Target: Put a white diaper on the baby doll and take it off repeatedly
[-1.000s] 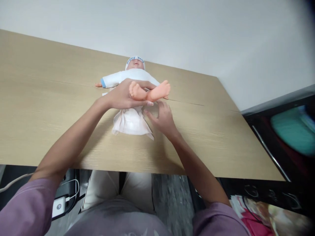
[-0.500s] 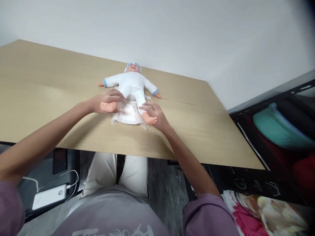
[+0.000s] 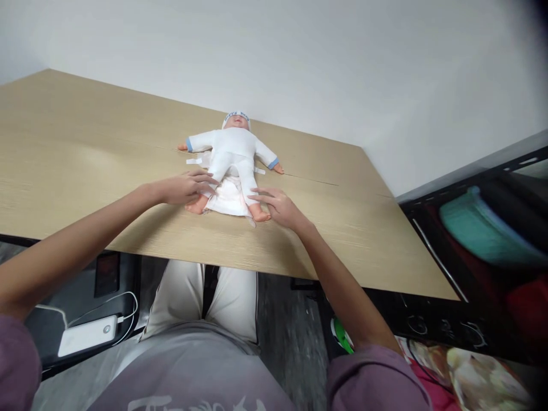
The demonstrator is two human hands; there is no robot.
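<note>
A baby doll (image 3: 233,153) in a white suit and cap lies on its back on the wooden table (image 3: 85,165), legs spread toward me. A white diaper (image 3: 229,198) is spread under its hips and between its legs. My left hand (image 3: 186,187) rests flat, fingers stretched out, by the doll's left-side foot and touches the diaper's edge. My right hand (image 3: 276,206) lies with fingers apart beside the other foot (image 3: 259,214), touching it.
The table's near edge runs across in front of my lap. A white power bank (image 3: 88,335) with a cable lies below at the left. A dark shelf (image 3: 483,240) with teal and red items stands at the right.
One second ago my left hand held the doll's legs raised. The legs are now lowered onto the diaper and spread, and both hands have opened beside the feet.
</note>
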